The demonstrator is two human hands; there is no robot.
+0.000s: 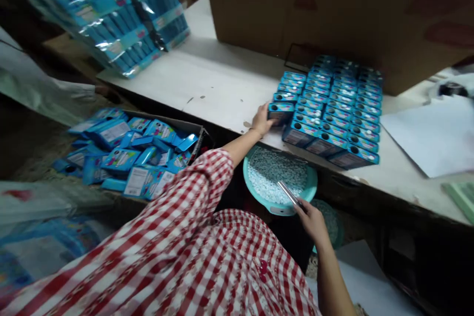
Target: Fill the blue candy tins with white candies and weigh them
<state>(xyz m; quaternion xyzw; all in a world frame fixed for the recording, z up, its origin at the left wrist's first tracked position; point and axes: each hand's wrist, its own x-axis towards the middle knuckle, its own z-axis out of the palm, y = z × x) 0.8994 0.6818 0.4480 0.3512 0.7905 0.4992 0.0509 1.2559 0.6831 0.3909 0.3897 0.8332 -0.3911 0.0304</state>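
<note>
My left hand (262, 121) is closed on the side of a small blue box (280, 114). That box stands at the near left of several rows of upright blue boxes (335, 108) on the white table. In my right hand (311, 217) is a slim, shiny metal tool (289, 192), perhaps a scoop; its exact shape is unclear. Its far end lies over a turquoise basin (312, 190) below the table edge. Small pale bluish-white pieces (272, 170) fill much of the basin.
At left, a carton (202, 140) holds a heap of blue boxes (122, 158). Plastic-wrapped stacks of blue packs (107, 15) stand at the table's (218, 84) far left. A large cardboard box (326, 19) rises behind the rows. White sheets (433, 133) lie at right. Another basin (331, 222) sits lower down.
</note>
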